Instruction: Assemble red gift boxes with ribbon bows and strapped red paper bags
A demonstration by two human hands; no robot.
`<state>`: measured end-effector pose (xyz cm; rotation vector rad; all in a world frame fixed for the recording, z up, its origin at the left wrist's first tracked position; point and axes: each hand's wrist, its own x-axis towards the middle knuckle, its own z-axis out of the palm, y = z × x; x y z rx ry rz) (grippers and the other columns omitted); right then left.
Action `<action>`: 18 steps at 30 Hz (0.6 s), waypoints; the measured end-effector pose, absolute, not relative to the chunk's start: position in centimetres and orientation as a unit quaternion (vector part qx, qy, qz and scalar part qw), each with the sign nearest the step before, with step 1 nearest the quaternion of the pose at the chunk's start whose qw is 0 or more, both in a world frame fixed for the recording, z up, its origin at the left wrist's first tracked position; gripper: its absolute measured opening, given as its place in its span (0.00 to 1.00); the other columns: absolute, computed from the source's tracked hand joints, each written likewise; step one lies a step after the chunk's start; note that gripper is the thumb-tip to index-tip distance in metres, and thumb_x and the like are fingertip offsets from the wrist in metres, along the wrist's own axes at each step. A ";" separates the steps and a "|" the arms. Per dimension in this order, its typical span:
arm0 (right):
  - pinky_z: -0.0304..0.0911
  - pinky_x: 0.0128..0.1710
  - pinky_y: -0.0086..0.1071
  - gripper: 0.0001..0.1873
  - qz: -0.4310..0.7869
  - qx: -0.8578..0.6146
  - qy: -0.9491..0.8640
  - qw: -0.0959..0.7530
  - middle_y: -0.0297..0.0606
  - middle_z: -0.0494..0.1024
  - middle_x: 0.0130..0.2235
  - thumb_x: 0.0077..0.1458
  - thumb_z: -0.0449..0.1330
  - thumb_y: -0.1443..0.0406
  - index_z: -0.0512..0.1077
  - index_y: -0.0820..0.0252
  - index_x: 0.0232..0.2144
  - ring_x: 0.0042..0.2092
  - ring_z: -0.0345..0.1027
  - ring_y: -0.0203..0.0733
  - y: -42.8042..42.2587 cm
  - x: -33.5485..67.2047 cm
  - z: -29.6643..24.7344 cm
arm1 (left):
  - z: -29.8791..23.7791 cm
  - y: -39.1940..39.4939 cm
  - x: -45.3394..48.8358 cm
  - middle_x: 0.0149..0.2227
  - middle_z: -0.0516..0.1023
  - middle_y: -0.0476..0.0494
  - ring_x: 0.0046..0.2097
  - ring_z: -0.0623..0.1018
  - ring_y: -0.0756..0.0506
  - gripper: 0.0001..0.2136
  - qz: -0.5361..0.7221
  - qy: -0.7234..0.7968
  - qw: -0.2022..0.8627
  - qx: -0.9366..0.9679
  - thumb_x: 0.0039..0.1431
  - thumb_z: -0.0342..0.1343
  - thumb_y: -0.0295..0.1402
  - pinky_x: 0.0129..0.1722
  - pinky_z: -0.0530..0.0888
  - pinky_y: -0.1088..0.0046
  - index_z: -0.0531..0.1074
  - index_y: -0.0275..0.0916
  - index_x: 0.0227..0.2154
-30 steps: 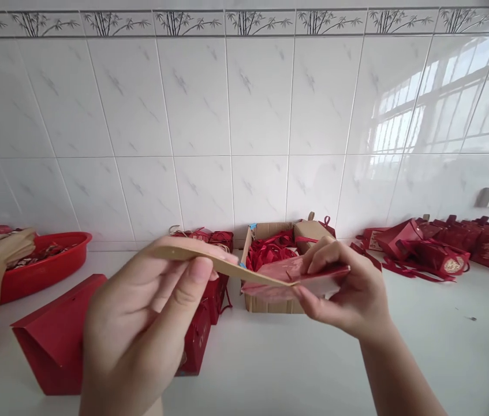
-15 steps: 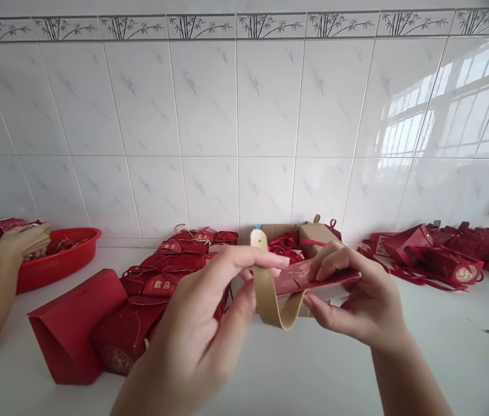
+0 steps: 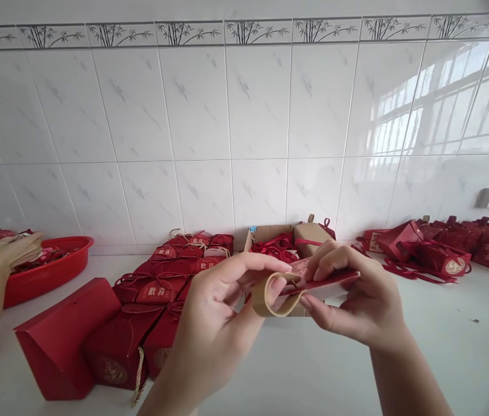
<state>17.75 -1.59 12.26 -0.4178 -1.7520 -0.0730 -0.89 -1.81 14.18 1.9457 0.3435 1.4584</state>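
Above the white table, my right hand point(image 3: 352, 289) grips a red printed gift box point(image 3: 335, 282), fingers on top and thumb beneath. A tan strap point(image 3: 265, 297) comes from the box's near side and curls into a loop. My left hand point(image 3: 231, 312) is closed on this strap, pressing its end toward the top of the box; the thumb tip shows inside the loop. A small pin-like piece point(image 3: 292, 283) stands by the strap's end. The rest of the box lies behind my fingers.
Rows of red gift boxes point(image 3: 157, 292) stand left of centre, with a plain red box point(image 3: 68, 341) in front. An open carton point(image 3: 265, 234) is behind my hands. More red boxes point(image 3: 447, 254) sit at right. At far left, a co-worker's hand point(image 3: 10, 251) is over a red basin point(image 3: 71, 257).
The strap's free end, upright before, is now bent over toward the box and forms a loop. My left hand has moved slightly right. The view has turned a little to the right.
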 end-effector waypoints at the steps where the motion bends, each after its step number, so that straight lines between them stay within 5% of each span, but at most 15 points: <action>1: 0.66 0.28 0.34 0.15 -0.031 -0.183 -0.762 0.621 0.31 0.69 0.27 0.46 0.67 0.70 0.64 0.56 0.31 0.29 0.64 0.37 -1.6 17.8 12.3 | 14.1 -1.8 -0.9 0.36 0.82 0.46 0.37 0.82 0.48 0.07 0.561 0.132 0.337 0.745 0.59 0.58 0.25 0.36 0.82 0.79 0.76 0.43 0.38; 18: 0.65 0.29 0.34 0.15 -0.038 -0.191 -0.764 0.616 0.31 0.69 0.27 0.47 0.67 0.70 0.64 0.57 0.31 0.30 0.65 0.37 -1.8 17.9 12.3 | 13.9 -1.9 -1.0 0.37 0.81 0.48 0.37 0.81 0.47 0.08 0.563 0.153 0.207 0.785 0.58 0.59 0.25 0.35 0.80 0.75 0.75 0.44 0.39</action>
